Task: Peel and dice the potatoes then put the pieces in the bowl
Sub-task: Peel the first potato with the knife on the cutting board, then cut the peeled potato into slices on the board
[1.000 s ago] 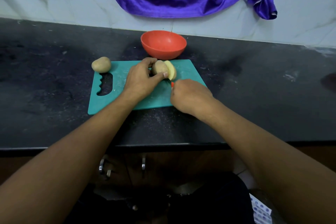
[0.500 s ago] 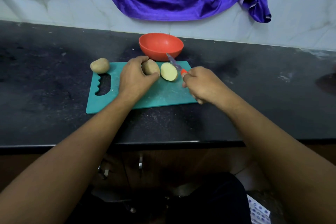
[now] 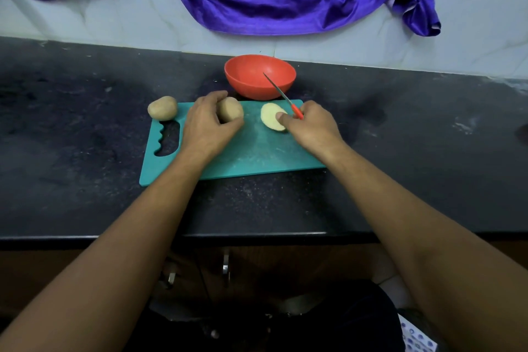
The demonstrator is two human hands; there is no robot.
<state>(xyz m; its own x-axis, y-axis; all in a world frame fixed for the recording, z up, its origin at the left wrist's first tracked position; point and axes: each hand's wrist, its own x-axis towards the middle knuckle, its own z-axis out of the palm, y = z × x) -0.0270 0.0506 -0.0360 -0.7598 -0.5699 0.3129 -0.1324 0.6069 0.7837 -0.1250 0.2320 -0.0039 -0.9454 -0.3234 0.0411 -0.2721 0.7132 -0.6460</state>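
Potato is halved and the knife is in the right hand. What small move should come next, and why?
Probably the right hand should tip the loose half cut face down, where it should sit steadier for dicing. It lies cut face up on the board, one fingertip touching it, while the knife points toward the bowl; the left hand grips the other half.

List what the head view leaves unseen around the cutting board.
All head view.
The knife handle is mostly buried in the right hand.
The left hand covers part of the potato half; cut face unseen.
The patterned item at bottom right is cut off by the frame edge.
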